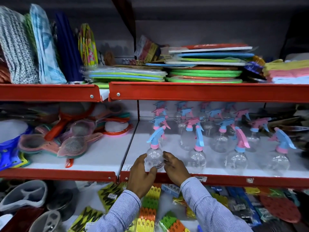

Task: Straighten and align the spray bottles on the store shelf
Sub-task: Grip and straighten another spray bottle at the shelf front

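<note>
Left hand (142, 171) and right hand (175, 168) are cupping near-left spray bottle (154, 158) upright at shelf (217, 179) front edge.

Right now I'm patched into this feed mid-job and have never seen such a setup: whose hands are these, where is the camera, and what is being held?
There is no machine here. One wide-angle camera sits on a person's head, looking forward and down at a store shelf with a red front edge. The left hand and the right hand, in striped sleeves, cup the clear round body of the front-left spray bottle, one on each side. It has a blue trigger and a pink collar. More pink-and-blue spray bottles stand in loose rows to its right and behind, heads pointing different ways. Strainers lie on the neighbouring shelf section to the left.
</note>
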`<state>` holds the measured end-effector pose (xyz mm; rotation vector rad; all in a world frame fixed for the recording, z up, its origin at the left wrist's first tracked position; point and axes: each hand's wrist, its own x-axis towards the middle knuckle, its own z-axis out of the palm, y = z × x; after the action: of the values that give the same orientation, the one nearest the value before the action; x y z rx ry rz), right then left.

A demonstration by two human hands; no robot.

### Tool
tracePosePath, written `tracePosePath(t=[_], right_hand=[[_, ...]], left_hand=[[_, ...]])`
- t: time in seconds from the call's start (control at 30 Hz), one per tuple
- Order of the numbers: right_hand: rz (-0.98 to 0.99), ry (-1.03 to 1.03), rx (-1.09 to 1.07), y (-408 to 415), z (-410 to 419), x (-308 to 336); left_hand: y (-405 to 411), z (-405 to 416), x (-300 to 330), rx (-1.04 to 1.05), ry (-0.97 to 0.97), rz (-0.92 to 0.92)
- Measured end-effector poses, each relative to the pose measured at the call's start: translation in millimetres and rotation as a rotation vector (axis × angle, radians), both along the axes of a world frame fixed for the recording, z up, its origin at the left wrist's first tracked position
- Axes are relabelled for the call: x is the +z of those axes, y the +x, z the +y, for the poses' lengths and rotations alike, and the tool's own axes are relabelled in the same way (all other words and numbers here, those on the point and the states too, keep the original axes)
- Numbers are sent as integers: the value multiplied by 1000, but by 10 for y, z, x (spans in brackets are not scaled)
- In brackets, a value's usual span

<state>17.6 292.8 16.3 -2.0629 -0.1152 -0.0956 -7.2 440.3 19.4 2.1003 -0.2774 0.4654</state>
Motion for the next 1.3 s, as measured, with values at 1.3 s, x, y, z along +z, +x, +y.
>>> tracePosePath(t=[1.3], right_hand=[[-19,56,-50,4,47,-108]], left_hand=[[274,140,-180,-120,-107,82]])
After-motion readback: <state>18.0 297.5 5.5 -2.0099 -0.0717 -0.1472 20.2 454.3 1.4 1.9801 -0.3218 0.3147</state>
